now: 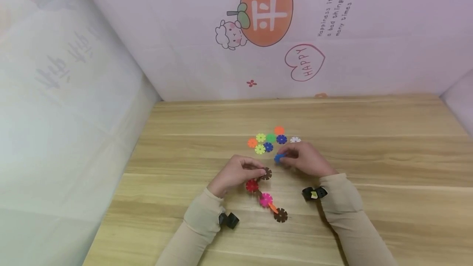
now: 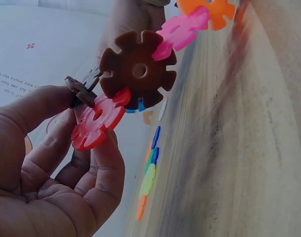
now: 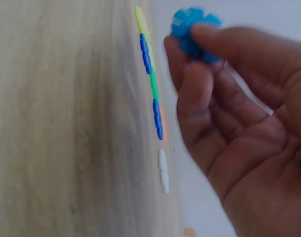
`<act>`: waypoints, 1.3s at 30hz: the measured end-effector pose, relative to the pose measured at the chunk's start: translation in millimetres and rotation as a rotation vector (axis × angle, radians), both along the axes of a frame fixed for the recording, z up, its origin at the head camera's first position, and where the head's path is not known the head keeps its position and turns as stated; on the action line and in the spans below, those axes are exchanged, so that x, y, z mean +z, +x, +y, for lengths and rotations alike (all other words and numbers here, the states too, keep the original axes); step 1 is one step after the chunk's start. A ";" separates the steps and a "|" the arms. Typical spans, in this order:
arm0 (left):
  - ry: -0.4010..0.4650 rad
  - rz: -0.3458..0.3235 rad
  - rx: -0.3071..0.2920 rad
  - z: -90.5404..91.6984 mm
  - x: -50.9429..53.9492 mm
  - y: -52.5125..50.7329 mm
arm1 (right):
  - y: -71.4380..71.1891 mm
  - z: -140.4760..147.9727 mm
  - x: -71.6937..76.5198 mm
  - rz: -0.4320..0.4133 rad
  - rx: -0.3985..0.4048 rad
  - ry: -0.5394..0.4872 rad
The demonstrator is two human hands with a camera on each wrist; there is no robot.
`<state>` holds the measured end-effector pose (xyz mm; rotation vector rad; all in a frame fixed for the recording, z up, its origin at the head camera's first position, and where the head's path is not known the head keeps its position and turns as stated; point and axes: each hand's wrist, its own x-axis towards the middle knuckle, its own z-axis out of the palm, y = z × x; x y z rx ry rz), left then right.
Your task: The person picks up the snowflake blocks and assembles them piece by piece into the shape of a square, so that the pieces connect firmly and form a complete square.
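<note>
My left hand (image 1: pixel 233 173) holds one end of a chain of notched plastic discs. Its thumb and fingers pinch a brown disc (image 1: pixel 267 173) at that end. From there the chain runs through a red disc (image 2: pixel 98 121), another brown disc (image 2: pixel 128 74), a pink disc (image 1: pixel 266 200) and an orange disc (image 1: pixel 273 208) to a brown disc (image 1: pixel 281 215) at the far end. Slightly right of the chain's top, my right hand (image 1: pixel 308 160) pinches a single blue disc (image 3: pixel 192 29) between thumb and fingers. The two hands are apart, as are the blue disc and the chain.
Beyond the hands, loose discs lie flat on the wooden table (image 1: pixel 177 155): yellow (image 1: pixel 260 149), orange (image 1: pixel 252 143), green (image 1: pixel 271 138), dark blue (image 1: pixel 281 139) and white (image 1: pixel 295 139). A printed cloth wall (image 1: pixel 199 65) rises behind the table, and another stands at the left.
</note>
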<state>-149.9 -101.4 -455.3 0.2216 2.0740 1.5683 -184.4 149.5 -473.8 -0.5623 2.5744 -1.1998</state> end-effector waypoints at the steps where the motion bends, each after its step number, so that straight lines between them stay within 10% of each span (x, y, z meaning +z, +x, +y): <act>1: -0.001 0.003 0.000 0.0 0.4 0.1 | 0.6 -0.1 1.4 -0.007 0.008 -0.014; 22: -0.045 0.031 -0.018 0.8 3.5 -1.0 | 11.1 -5.3 22.7 -0.062 0.140 -0.184; 39: -0.050 0.012 -0.019 1.1 1.4 2.6 | 15.3 -11.7 17.4 0.051 0.239 -0.194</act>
